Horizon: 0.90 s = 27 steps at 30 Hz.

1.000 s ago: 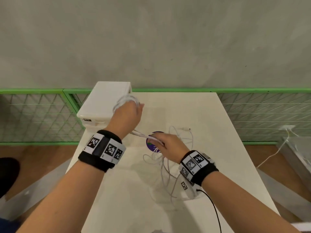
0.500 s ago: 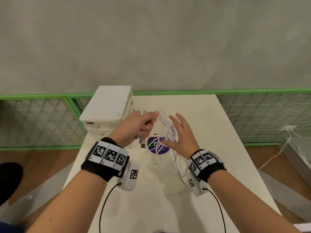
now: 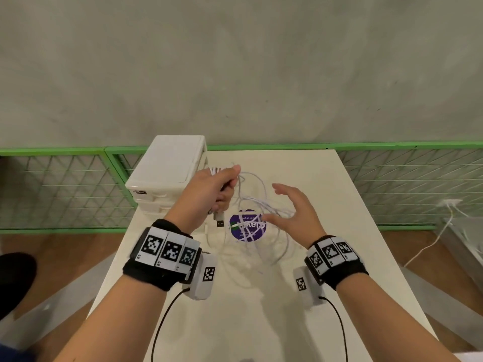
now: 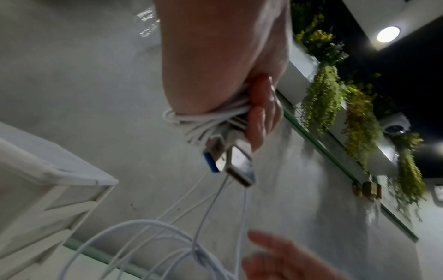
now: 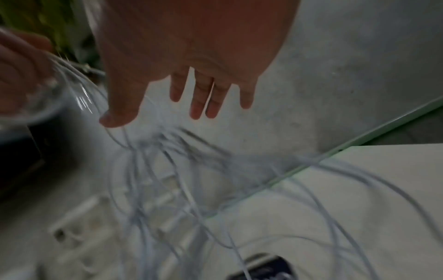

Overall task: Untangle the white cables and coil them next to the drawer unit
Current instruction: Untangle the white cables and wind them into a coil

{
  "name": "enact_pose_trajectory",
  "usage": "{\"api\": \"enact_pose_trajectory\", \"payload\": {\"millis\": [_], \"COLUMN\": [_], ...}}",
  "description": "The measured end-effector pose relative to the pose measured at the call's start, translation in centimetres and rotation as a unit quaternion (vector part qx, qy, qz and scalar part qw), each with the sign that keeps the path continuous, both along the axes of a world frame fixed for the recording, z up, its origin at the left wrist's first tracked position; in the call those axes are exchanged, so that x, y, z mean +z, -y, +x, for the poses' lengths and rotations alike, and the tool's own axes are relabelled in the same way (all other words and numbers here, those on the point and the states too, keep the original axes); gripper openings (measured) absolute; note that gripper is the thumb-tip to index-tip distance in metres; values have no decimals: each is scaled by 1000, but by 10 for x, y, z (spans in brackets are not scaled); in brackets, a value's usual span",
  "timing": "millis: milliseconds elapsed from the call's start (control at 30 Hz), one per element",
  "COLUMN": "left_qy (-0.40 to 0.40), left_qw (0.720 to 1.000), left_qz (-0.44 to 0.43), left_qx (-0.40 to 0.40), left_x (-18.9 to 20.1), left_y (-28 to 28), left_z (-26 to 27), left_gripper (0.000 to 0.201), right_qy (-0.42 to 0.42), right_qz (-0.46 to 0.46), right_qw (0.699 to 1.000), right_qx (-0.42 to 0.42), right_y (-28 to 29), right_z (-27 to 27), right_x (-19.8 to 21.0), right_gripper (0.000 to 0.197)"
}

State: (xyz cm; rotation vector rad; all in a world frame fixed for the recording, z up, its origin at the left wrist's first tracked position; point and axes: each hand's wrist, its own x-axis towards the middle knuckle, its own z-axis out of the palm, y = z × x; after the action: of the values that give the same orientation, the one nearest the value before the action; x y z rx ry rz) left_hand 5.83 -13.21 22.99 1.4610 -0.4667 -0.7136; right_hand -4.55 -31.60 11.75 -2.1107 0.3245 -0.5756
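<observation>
My left hand (image 3: 217,189) is raised beside the white drawer unit (image 3: 167,176) and grips a bundle of white cables (image 3: 251,202) wound around it. In the left wrist view the coils (image 4: 203,121) wrap the hand (image 4: 254,113), and two USB plugs (image 4: 230,163) stick out below the fingers. Loose loops hang from it down to the table over a purple round sticker (image 3: 247,226). My right hand (image 3: 290,207) hovers open to the right of the hanging strands, fingers spread (image 5: 203,98), holding nothing; the cables (image 5: 215,189) trail under it.
The white table (image 3: 326,205) ends at a green mesh fence (image 3: 65,189) and a grey wall behind. Another white cord (image 3: 428,246) runs along the floor at right. Black wires lead from both wrist cameras along the near table.
One second ago my right hand pinched a strand low over the sticker; it has let go and opened. My left hand drew back from the drawer unit and lifted the bundle.
</observation>
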Motion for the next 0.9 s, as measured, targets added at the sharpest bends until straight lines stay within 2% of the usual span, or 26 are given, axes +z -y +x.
{"api": "enact_pose_trajectory", "payload": {"millis": [67, 133, 267, 333, 500, 567, 633, 700, 767, 900], "left_qy": [3, 2, 12, 11, 21, 35, 34, 15, 2, 5], "left_qw": [1000, 998, 999, 999, 1000, 999, 998, 996, 992, 991], "left_qz": [4, -9, -17, -15, 10, 25, 24, -1, -24, -38], "left_qx": [-31, -55, -50, -26, 8, 13, 42, 87, 121, 130], "left_x": [0, 3, 11, 9, -1, -3, -4, -4, -4, -2], "left_y": [4, 7, 9, 6, 0, 0, -3, -9, -15, -16], "left_z": [-9, -15, -18, -15, -12, -13, -10, -6, -4, -5], "left_gripper": [36, 36, 36, 37, 38, 38, 37, 36, 36, 36], "right_qy": [38, 25, -63, -86, -109, -134, -134, -108, -95, -162], "right_qz": [41, 95, 182, 193, 234, 212, 201, 200, 148, 41], "right_qw": [998, 994, 969, 959, 944, 945, 953, 969, 984, 983], "right_qx": [19, 42, 154, 190, 204, 209, 180, 93, 2, -69], "right_y": [-16, -27, -36, -41, -53, -55, -51, -40, -23, 5], "right_z": [9, 17, 15, 11, 8, 7, 6, 5, 8, 13], "right_x": [15, 22, 13, 10, 12, 12, 11, 9, 5, 0], "right_gripper": [39, 18, 28, 30, 15, 9, 16, 20, 21, 15]}}
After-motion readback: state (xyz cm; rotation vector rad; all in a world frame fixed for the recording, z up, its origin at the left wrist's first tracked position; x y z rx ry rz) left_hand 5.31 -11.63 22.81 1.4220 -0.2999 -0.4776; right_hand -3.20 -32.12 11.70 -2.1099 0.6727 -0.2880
